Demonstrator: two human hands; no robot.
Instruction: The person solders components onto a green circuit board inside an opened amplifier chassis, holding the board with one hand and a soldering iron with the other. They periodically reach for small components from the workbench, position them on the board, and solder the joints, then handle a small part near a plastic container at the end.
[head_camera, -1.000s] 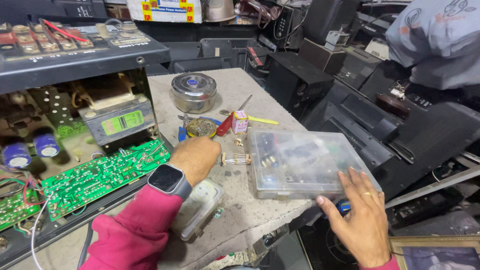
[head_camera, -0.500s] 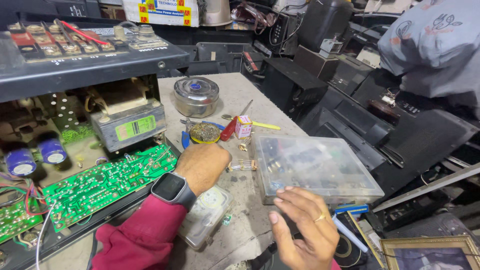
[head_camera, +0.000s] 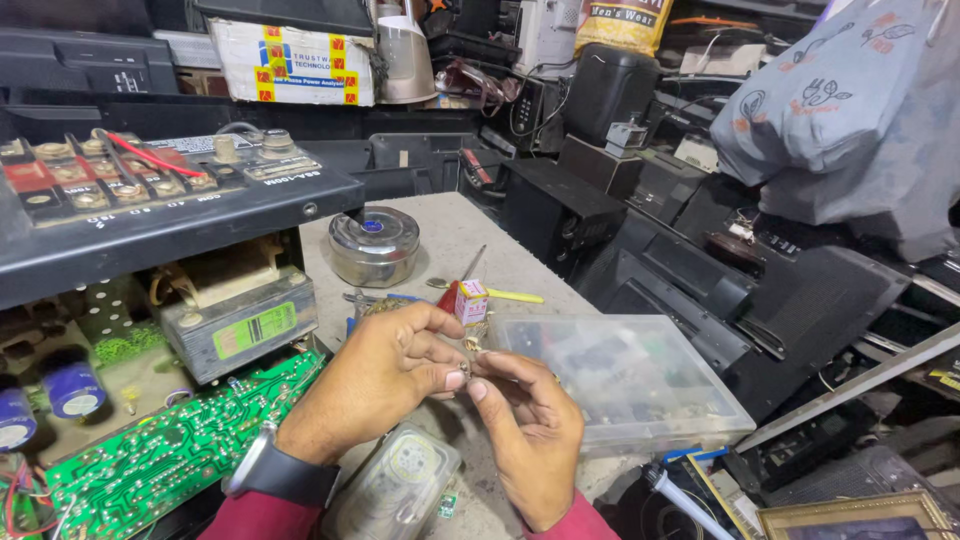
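Both hands meet just left of the clear plastic compartment box (head_camera: 625, 380): left hand (head_camera: 385, 375) and right hand (head_camera: 530, 430) pinch together a tiny metal part (head_camera: 470, 368), perhaps a component.

Bare table (head_camera: 455, 235) is lying open beyond the hands, with the plastic box (head_camera: 625, 375) crowding right and the circuit board (head_camera: 180, 440) crowding left.

Both hands meet over the tabletop (head_camera: 450, 225), left hand (head_camera: 385, 375) and right hand (head_camera: 530, 430) touching at the fingertips. Plastic box (head_camera: 625, 380) sits just right of them, round tin (head_camera: 375, 245) behind, circuit board (head_camera: 165, 450) off to the left, screwdriver (head_camera: 462, 280) between tin and box.
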